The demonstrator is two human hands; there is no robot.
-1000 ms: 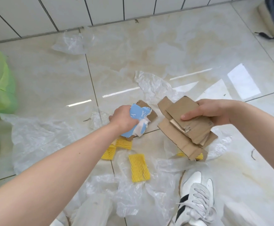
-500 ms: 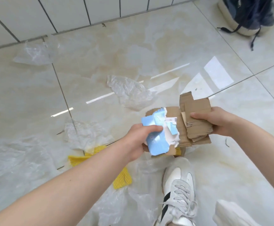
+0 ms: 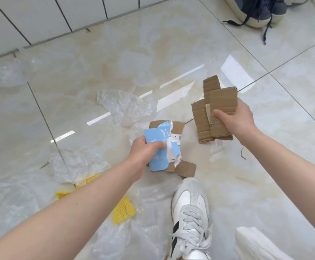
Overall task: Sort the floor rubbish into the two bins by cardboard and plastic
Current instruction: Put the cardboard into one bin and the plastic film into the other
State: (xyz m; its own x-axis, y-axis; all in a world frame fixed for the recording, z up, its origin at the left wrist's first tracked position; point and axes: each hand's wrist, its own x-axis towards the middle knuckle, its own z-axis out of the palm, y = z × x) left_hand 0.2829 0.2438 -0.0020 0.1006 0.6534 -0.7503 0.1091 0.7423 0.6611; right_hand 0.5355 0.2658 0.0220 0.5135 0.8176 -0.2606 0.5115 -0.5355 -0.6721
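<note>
Cardboard scraps (image 3: 215,109) clutched in right hand (image 3: 236,119), blue-printed cardboard (image 3: 164,145) in left hand (image 3: 143,152); plastic film (image 3: 124,106) and yellow foam (image 3: 123,211) remain on floor, bins unseen.

Glossy marble floor (image 3: 153,53), tiled wall (image 3: 40,17)

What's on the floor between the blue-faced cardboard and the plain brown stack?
Head view: only bare tile between blue-faced cardboard and brown stack.

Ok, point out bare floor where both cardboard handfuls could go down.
Bare tile lies between the tiled wall and the crumpled plastic film, and right of the right hand toward the dark shoes. Lower left is crowded: plastic sheets, yellow foam nets.
</note>
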